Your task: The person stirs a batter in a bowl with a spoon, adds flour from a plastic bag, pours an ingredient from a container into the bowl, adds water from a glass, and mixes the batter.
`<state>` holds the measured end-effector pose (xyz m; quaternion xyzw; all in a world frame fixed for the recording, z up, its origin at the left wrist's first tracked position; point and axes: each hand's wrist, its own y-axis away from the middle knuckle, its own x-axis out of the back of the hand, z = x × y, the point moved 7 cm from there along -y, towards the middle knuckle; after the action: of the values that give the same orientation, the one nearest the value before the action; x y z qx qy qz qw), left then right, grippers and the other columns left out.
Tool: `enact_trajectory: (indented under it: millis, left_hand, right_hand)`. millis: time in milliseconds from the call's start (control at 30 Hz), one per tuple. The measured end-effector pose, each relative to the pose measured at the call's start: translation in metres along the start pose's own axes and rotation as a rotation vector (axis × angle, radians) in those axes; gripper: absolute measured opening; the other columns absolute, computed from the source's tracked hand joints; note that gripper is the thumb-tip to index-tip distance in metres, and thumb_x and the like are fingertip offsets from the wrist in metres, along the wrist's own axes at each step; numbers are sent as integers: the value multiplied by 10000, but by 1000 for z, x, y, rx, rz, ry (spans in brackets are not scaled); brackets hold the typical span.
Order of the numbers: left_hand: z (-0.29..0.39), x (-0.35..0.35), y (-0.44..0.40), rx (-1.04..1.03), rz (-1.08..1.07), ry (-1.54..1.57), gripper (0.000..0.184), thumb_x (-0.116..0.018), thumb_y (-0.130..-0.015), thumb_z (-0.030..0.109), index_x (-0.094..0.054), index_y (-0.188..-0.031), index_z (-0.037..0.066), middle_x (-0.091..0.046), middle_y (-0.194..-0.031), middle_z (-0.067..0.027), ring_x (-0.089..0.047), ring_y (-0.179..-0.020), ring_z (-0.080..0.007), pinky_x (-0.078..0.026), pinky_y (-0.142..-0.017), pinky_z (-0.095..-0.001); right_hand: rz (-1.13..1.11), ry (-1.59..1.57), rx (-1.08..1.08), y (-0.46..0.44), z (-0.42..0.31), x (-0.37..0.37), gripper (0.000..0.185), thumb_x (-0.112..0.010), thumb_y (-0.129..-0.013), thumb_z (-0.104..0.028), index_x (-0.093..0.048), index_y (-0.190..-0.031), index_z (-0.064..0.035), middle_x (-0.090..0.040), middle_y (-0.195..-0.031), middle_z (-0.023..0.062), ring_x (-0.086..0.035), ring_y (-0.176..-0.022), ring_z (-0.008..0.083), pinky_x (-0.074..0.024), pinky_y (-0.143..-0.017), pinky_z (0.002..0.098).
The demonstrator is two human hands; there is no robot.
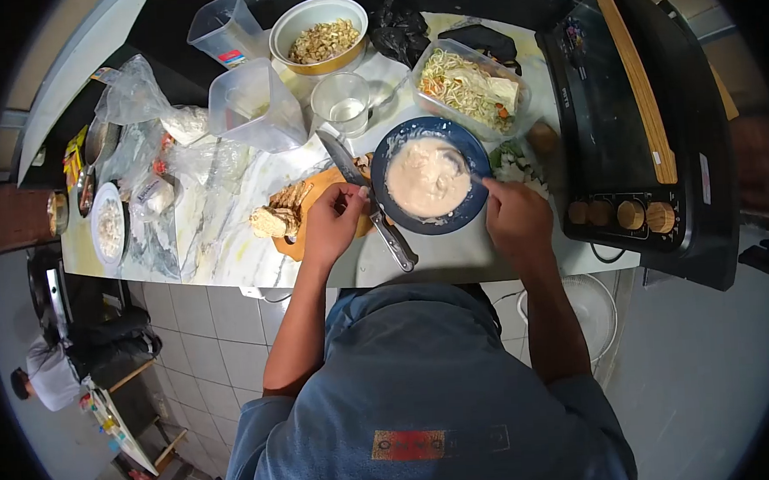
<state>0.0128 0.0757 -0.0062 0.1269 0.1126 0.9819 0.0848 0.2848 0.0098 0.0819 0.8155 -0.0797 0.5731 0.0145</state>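
Batter, pale and thick, sits in the blue bowl on the marble-topped desk, close to the near edge, presumably for short reach. Right hand grasps a spoon by its handle, index finger extended along it; likely for control. Spoon head rests in the batter. Left hand curled over the cutting board, just beside the bowl; cannot tell whether the fingers hold anything. Knife lies obliquely between left hand and bowl, handle toward the near edge. Sliced pieces at the board's left side. Beyond: glass cup; clear container of sprouts and vegetables, its open top probably giving access. Farthest: pot of chopped pieces, upright.
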Motion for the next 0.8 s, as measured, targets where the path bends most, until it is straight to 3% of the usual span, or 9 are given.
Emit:
enact_trajectory:
  millis: [267, 433, 567, 733, 800]
  left_hand:
    - [6, -5, -15, -28, -49, -36, 195, -655, -939, 199, -678, -948, 5, -594, -684, 6, -495, -618, -55, -412, -574, -236]
    - [9, -4, -13, -32, -30, -39, 200, -660, -940, 203, -676, -957, 5, -601, -697, 11, -493, -627, -44, -406, -572, -224]
    - [6, 2, -4, 1, -3, -25, 203, -661, -942, 205, -676, -967, 5, -627, -728, 8, -501, -637, -40, -416, -584, -215]
    - [6, 3, 0, -3, 35, -79, 213, -653, -943, 207, -676, -971, -4, -664, -741, -35, -561, -648, -71, -454, -608, -239]
    - [10, 2, -6, -12, 45, -123, 219, -648, -943, 208, -675, -973, -6, -672, -735, -55, -588, -649, -91, -468, -617, -254]
  right_hand:
    - [104, 21, -60, -18, 8, -10, 236, -568, -861, -120, -711, -1047, -101, -655, -852, 131, -646, -826, 336, -517, -740, 449]
    - [-122, -18, 94, -25, -19, -19, 269, -489, -885, -117, -717, -1026, -136, -627, -808, 118, -634, -800, 339, -492, -712, 477]
    - [-108, -14, 241, -13, -9, 1, 266, -503, -876, -110, -718, -1030, -143, -629, -814, 122, -632, -798, 342, -486, -715, 477]
    - [-71, 69, 16, -27, 7, 13, 256, -542, -850, -100, -716, -1035, -135, -652, -850, 119, -647, -849, 343, -500, -755, 473]
    - [-29, 66, 38, -35, 6, 2, 263, -543, -843, -92, -715, -1038, -134, -660, -853, 118, -652, -853, 339, -507, -758, 464]
